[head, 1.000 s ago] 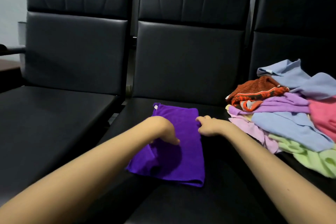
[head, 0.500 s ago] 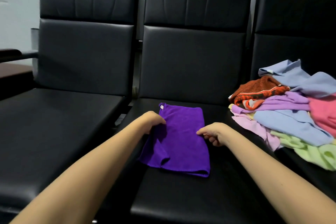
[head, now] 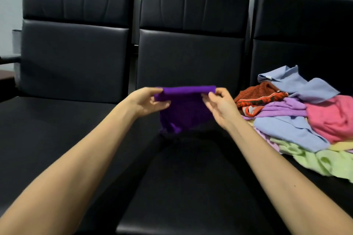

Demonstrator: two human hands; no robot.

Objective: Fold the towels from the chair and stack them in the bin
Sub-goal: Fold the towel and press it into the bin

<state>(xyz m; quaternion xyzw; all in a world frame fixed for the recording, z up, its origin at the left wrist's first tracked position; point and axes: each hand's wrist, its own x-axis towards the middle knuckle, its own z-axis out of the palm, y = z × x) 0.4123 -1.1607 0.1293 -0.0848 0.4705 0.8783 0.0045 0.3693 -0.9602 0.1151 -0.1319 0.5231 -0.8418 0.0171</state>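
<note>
A purple towel (head: 186, 112) hangs in the air above the middle black chair seat (head: 191, 177), doubled over along its top edge. My left hand (head: 147, 101) pinches its left end, and my right hand (head: 219, 105) pinches its right end. The lower part of the towel droops down to just above the seat. A loose pile of towels (head: 305, 120) in blue, pink, lilac, orange-red and light green lies on the right chair. No bin is in view.
Three black padded chairs stand side by side against a pale wall. The left chair seat (head: 57, 129) is bare. A dark armrest (head: 9, 59) and a brown surface (head: 5, 76) show at the far left edge.
The purple towel lay flat on the middle seat with my hands at its sides. Both hands have since taken its ends and lifted it off the seat.
</note>
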